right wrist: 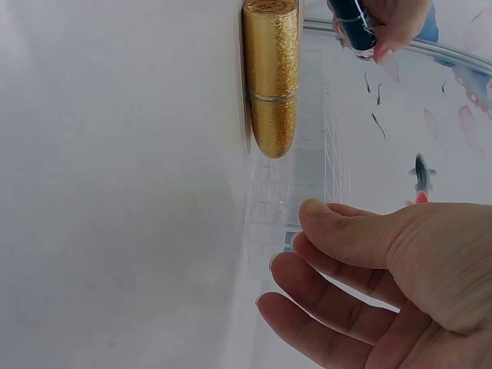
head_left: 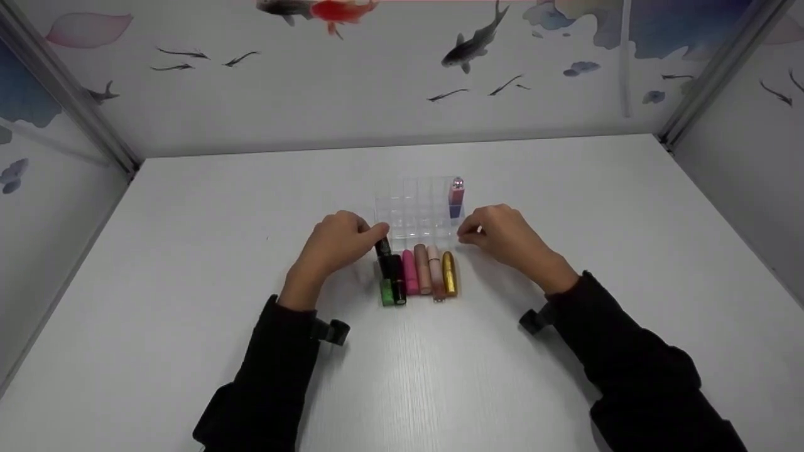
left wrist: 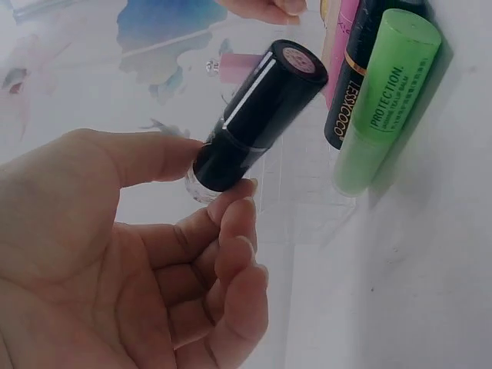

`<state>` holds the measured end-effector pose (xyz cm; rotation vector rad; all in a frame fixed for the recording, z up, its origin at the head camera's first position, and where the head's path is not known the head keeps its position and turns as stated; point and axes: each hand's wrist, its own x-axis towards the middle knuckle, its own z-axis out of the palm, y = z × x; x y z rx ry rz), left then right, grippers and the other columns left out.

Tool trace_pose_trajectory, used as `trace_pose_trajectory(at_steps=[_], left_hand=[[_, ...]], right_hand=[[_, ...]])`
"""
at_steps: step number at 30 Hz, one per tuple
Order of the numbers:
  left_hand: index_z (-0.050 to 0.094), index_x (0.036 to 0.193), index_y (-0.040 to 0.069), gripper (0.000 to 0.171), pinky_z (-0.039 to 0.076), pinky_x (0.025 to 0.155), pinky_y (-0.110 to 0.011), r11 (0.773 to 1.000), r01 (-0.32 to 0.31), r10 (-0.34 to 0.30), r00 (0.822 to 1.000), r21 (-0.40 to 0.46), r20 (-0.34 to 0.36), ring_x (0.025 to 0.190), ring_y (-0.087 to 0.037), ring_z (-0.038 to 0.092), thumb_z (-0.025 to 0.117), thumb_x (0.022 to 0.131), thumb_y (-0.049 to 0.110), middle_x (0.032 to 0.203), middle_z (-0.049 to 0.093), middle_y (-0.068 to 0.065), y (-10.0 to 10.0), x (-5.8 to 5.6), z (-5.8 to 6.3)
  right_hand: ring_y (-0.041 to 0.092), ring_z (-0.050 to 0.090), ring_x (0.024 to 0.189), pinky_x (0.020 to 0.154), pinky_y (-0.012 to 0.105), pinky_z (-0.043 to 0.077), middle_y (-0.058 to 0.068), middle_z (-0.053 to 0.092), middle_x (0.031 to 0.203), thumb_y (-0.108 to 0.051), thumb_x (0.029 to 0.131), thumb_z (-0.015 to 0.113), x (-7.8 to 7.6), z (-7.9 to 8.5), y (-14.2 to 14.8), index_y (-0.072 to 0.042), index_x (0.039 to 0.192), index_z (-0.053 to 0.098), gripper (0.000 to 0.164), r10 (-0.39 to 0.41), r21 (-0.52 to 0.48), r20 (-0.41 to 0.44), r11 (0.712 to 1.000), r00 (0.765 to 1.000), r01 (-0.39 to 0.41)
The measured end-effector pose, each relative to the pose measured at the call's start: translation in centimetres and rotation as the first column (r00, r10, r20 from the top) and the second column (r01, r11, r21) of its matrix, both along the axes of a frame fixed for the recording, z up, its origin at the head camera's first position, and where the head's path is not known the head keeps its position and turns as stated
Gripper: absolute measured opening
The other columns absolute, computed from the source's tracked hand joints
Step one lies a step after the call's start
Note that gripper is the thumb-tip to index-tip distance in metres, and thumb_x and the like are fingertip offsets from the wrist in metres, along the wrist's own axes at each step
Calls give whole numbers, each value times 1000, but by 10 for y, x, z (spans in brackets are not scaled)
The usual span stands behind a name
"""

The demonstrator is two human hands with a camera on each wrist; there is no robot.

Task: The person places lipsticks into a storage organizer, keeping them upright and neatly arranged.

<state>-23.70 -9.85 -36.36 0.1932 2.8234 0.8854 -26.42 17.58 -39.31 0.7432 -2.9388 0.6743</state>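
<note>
My left hand [head_left: 339, 242] pinches a black lipstick [left wrist: 257, 104] with a clear end between thumb and fingertips, holding it tilted above the table. Just past it stands a clear divided organizer [head_left: 414, 216], with a pink lip gloss [head_left: 456, 196] upright in its far right part. At the organizer's right side is my right hand [head_left: 502, 235], fingers loosely bent and holding nothing; whether it touches the plastic I cannot tell. A row of tubes lies in front: a green lip balm [left wrist: 392, 100], a black tube [head_left: 397, 279], a bright pink one [head_left: 410, 273] and a gold lipstick [right wrist: 273, 69].
Between the bright pink and gold tubes lie a brownish-pink tube [head_left: 423, 270] and a pale pink one [head_left: 434, 267]. The white table [head_left: 220, 207] meets a wall panel [head_left: 377, 94] painted with fish at the back. Panels also stand at both sides.
</note>
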Motion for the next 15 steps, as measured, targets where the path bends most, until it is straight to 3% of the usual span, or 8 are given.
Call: trace_pose_trajectory(at_steps=[5, 9, 12, 15], left_hand=[[71, 83, 12, 40, 43, 57, -28, 993, -46, 47, 999, 108, -7, 67, -16, 55, 53, 85, 48, 78, 66, -6, 1, -1, 1], [71, 85, 12, 32, 49, 57, -27, 975, -52, 60, 998, 218, -30, 66, -19, 64, 54, 85, 40, 84, 70, -9, 2, -3, -1], [72, 91, 11, 29, 53, 59, -26, 949, -45, 64, 997, 311, -49, 68, -21, 68, 55, 84, 34, 86, 71, -9, 3, -4, -1], [71, 95, 8, 27, 56, 61, -27, 906, -15, 52, 996, 424, -76, 68, -22, 68, 57, 85, 28, 86, 71, -12, 4, -5, -3]], right_hand=[[17, 67, 83, 75, 35, 54, 5, 73, 89, -9, 83, 71, 0, 0, 0, -7, 93, 75, 11, 1, -3, -1, 1000, 1000, -1], [17, 67, 83, 75, 35, 54, 5, 73, 89, -9, 83, 71, 0, 0, 0, -7, 93, 75, 11, -2, 4, -2, 1000, 1000, 2], [17, 66, 83, 75, 35, 54, 5, 73, 89, -9, 83, 71, 0, 0, -1, -8, 92, 75, 11, -6, 10, -2, 1000, 1000, 6], [17, 66, 82, 75, 34, 54, 5, 73, 89, -9, 83, 71, 1, 0, 0, -8, 92, 75, 11, -7, 6, -3, 1000, 1000, 7]])
